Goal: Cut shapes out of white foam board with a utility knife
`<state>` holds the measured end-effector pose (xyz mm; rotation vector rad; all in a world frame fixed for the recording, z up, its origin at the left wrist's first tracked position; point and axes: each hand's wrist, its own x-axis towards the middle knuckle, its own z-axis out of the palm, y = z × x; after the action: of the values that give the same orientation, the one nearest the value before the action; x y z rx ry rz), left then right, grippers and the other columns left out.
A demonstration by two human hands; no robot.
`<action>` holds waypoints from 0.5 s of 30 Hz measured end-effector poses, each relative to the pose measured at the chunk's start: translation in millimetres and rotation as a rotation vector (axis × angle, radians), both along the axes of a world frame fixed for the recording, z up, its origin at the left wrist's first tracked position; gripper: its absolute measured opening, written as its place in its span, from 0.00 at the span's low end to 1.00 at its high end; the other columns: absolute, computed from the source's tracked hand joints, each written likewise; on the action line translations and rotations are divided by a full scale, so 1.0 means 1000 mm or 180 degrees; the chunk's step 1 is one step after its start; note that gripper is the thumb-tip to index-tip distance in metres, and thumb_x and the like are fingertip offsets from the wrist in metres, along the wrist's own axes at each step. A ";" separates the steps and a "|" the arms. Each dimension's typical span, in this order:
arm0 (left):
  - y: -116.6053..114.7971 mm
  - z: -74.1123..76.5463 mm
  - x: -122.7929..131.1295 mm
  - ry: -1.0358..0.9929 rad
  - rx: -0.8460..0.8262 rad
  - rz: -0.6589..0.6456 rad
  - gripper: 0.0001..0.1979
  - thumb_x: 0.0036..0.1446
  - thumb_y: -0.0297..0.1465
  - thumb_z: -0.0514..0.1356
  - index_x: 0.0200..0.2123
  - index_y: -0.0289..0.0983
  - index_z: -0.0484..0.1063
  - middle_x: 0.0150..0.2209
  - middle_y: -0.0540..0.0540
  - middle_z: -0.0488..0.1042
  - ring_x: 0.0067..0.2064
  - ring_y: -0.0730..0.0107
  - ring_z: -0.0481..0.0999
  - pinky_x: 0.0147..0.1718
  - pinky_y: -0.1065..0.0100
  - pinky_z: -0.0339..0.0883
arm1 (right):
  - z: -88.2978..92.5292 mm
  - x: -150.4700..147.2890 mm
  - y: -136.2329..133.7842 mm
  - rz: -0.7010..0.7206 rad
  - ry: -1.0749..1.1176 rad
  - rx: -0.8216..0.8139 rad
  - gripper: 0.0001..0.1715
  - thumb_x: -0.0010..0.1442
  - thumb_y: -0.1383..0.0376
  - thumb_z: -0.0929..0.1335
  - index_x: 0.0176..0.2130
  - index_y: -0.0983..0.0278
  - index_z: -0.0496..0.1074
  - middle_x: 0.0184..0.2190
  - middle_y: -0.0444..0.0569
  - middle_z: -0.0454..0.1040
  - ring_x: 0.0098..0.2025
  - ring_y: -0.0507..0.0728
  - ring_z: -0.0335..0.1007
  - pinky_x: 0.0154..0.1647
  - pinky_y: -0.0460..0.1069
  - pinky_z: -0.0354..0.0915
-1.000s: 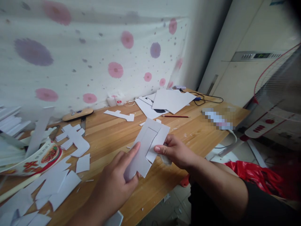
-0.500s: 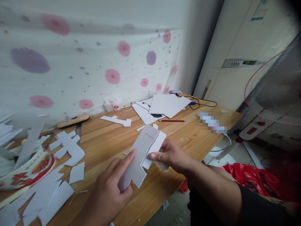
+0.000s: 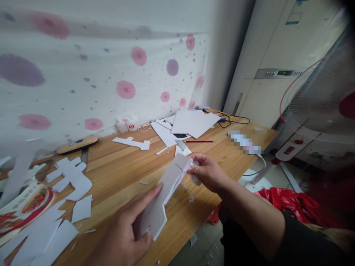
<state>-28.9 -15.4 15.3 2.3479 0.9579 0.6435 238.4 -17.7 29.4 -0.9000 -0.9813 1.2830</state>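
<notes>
My left hand grips a white foam board piece between thumb and fingers. The piece is tilted above the table, with a stepped lower end, a rough right edge and a short line near its top. At its upper right corner is my right hand, closed on a knife. The knife's blade points up and left past the board's top end. Most of its handle is hidden by the fingers. A pale, crumpled-looking bit shows under my right hand, and I cannot make out what it is.
Cut white pieces and offcuts lie on the wooden table at left, beside a printed noodle bowl. Larger white sheets and a dark red pencil lie at the back. A fan stands right of the table.
The strip my right hand pinched along the board's right edge is no longer on it, leaving a rough edge. My right hand has moved up to the corner, and the knife blade now shows.
</notes>
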 end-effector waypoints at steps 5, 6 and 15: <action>-0.003 0.003 0.003 0.0026 0.0043 0.0053 0.40 0.46 0.22 0.55 0.63 0.51 0.58 0.62 0.51 0.66 0.60 0.60 0.68 0.57 0.61 0.65 | 0.000 0.002 -0.004 -0.0066 -0.0201 0.0097 0.22 0.40 0.57 0.79 0.35 0.63 0.75 0.21 0.40 0.68 0.20 0.46 0.59 0.18 0.42 0.55; -0.002 0.003 0.002 0.0063 0.0175 0.0053 0.40 0.46 0.22 0.55 0.63 0.52 0.58 0.61 0.52 0.67 0.59 0.61 0.69 0.55 0.62 0.66 | 0.001 0.003 -0.004 -0.0099 -0.0283 0.0100 0.23 0.41 0.57 0.79 0.36 0.63 0.75 0.22 0.40 0.69 0.20 0.46 0.59 0.18 0.42 0.55; 0.028 -0.038 -0.009 0.0130 0.1169 0.0190 0.32 0.54 0.33 0.55 0.63 0.54 0.57 0.56 0.52 0.72 0.53 0.61 0.75 0.47 0.67 0.73 | -0.012 0.005 0.010 -0.0672 -0.1227 0.0730 0.23 0.41 0.53 0.78 0.38 0.59 0.79 0.38 0.48 0.77 0.39 0.56 0.72 0.39 0.51 0.66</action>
<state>-38.3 12.4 -23.1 2.6676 1.0005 0.8602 243.7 -7.8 17.3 -1.0602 -1.2676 0.8141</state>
